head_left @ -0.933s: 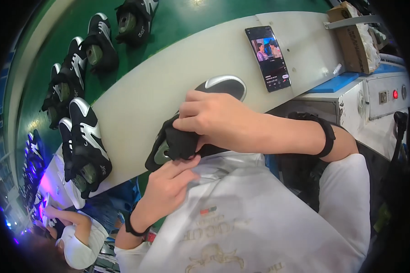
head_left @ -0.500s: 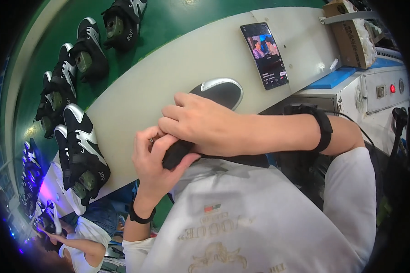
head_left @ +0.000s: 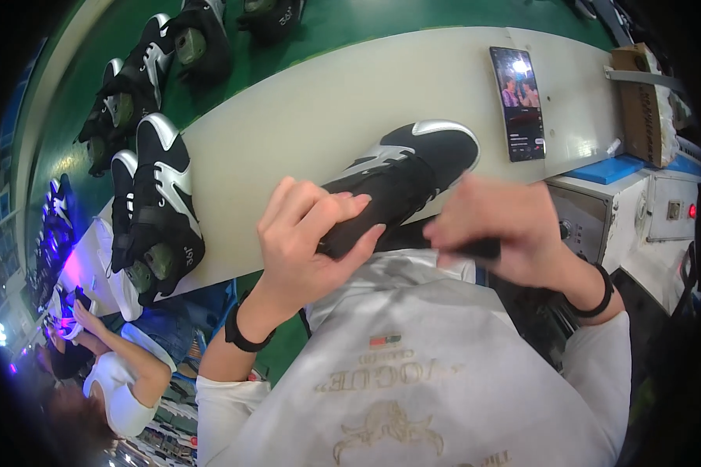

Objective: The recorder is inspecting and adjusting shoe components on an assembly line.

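The black high-top shoe with a silver toe cap [head_left: 401, 175] lies on the pale tabletop [head_left: 304, 117] at its near edge, toe pointing away. The left hand [head_left: 308, 233] is clamped around its ankle collar, steadying it, while the right hand [head_left: 502, 226] pinches a dark strip, seemingly a strap [head_left: 479, 249], just beside the collar. Working that strap needs a firm, steady hold.
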{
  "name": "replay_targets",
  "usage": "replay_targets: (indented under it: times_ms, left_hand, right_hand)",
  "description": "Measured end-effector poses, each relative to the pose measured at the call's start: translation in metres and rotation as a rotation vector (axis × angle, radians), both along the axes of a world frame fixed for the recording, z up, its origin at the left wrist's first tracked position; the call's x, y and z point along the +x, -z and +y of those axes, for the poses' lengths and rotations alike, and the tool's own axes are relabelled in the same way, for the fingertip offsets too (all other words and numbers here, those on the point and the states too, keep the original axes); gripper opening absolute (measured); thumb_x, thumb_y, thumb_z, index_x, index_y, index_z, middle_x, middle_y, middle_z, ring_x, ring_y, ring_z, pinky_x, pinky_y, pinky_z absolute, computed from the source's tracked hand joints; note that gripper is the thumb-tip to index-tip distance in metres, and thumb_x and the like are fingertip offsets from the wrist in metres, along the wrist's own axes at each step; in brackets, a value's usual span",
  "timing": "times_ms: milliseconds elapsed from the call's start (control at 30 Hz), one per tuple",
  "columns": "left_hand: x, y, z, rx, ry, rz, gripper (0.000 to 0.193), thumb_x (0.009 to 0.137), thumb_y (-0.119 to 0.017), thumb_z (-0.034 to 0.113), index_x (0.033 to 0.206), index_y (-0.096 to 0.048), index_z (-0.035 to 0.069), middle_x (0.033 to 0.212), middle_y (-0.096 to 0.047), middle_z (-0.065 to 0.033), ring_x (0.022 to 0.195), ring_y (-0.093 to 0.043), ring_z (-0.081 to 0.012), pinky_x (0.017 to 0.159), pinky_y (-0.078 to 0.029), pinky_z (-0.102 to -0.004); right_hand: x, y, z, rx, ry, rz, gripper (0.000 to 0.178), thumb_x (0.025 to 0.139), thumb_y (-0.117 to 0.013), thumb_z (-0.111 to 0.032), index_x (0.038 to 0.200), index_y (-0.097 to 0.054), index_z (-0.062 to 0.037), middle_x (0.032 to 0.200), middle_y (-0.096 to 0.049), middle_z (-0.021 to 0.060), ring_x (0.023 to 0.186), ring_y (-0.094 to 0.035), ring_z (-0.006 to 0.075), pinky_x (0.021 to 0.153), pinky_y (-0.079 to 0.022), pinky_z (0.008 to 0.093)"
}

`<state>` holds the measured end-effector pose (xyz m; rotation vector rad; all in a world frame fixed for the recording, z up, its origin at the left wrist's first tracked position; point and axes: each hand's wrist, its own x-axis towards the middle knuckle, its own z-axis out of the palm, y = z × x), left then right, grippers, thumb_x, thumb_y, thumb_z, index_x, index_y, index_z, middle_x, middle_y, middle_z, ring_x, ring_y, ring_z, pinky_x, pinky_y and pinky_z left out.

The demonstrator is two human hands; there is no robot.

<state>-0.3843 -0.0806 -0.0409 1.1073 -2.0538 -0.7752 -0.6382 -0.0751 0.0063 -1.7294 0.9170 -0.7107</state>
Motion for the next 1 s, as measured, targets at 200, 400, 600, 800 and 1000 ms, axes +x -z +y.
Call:
replay_targets:
  times_ms: [200, 400, 600, 800, 1000]
  left_hand:
    - [0.000, 0.002, -0.001, -0.035, 0.109, 0.019, 0.030, 0.059, -0.084, 0.011, 0.085, -0.069, 0.009, 0.079, -0.061, -0.0030, 0.067, -0.052, -0.0235, 0.060, -0.044, -0.0328]
    - [0.000, 0.011, 0.000, -0.102, 0.028, 0.143, 0.030, 0.057, -0.084, 0.010, 0.083, -0.068, 0.012, 0.077, -0.056, 0.0010, 0.066, -0.049, -0.0207, 0.052, -0.042, -0.0298]
    - [0.000, 0.008, 0.012, -0.105, 0.067, 0.081, 0.031, 0.060, -0.084, 0.014, 0.087, -0.068, 0.014, 0.080, -0.054, 0.0009, 0.073, -0.049, -0.0213, 0.052, -0.043, -0.0311]
    - [0.031, -0.005, 0.049, -0.087, -0.152, -0.033, 0.034, 0.065, -0.084, 0.017, 0.096, -0.070, 0.013, 0.090, -0.061, -0.0018, 0.077, -0.057, -0.0254, 0.063, -0.048, -0.0352]
    - [0.072, -0.012, 0.097, -0.024, -0.427, -0.120, 0.040, 0.067, -0.085, 0.011, 0.103, -0.068, 0.008, 0.097, -0.063, -0.0088, 0.081, -0.056, -0.0293, 0.070, -0.048, -0.0393]
  right_hand:
    - [0.053, 0.037, -0.061, 0.478, 0.093, 0.113, 0.013, 0.077, -0.079, -0.004, 0.077, -0.066, 0.0008, 0.069, -0.067, 0.0048, 0.065, -0.059, 0.0068, 0.061, -0.049, 0.0250]
    - [0.071, 0.049, -0.074, 0.710, 0.045, 0.022, 0.019, 0.078, -0.077, -0.002, 0.072, -0.059, -0.0008, 0.074, -0.068, 0.0030, 0.068, -0.059, 0.0061, 0.064, -0.050, 0.0270]
    - [0.096, 0.078, -0.081, 0.238, -0.097, 0.419, 0.020, 0.076, -0.073, -0.006, 0.076, -0.056, 0.0037, 0.071, -0.063, 0.0193, 0.065, -0.059, 0.0332, 0.062, -0.047, 0.0411]
    - [0.222, 0.053, -0.110, -0.263, -0.059, -0.079, 0.032, 0.082, -0.077, -0.024, 0.097, -0.063, 0.0004, 0.098, -0.065, 0.0169, 0.093, -0.061, 0.0341, 0.079, -0.050, 0.0421]
    - [0.312, 0.075, -0.090, -0.782, -0.212, 0.181, 0.052, 0.089, -0.061, -0.050, 0.103, -0.064, -0.0005, 0.111, -0.065, 0.0182, 0.111, -0.059, 0.0336, 0.092, -0.048, 0.0447]
